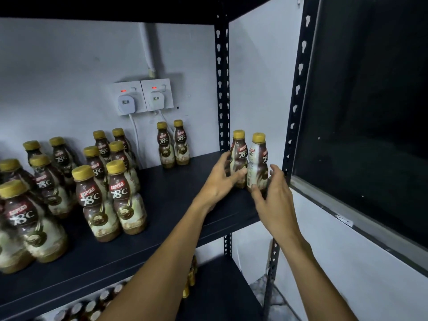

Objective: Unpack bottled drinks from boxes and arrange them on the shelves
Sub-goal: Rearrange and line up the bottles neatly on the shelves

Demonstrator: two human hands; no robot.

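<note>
Two brown-and-cream coffee bottles with gold caps stand side by side at the right front corner of the black shelf (162, 228). My left hand (222, 181) grips the left bottle (239, 154), thumb across its front. My right hand (273, 195) curls around the lower part of the right bottle (258, 158), with the thumb at its base and the fingers behind it. Several identical bottles (111, 195) stand in rows on the left of the shelf. Another pair (173, 144) stands at the back by the wall.
Two wall sockets with white plugs (141, 98) sit behind the shelf, cables hanging down. Black slotted uprights (222, 89) frame the rack. A dark window (370, 100) fills the right. More bottles (92, 306) show on the lower shelf.
</note>
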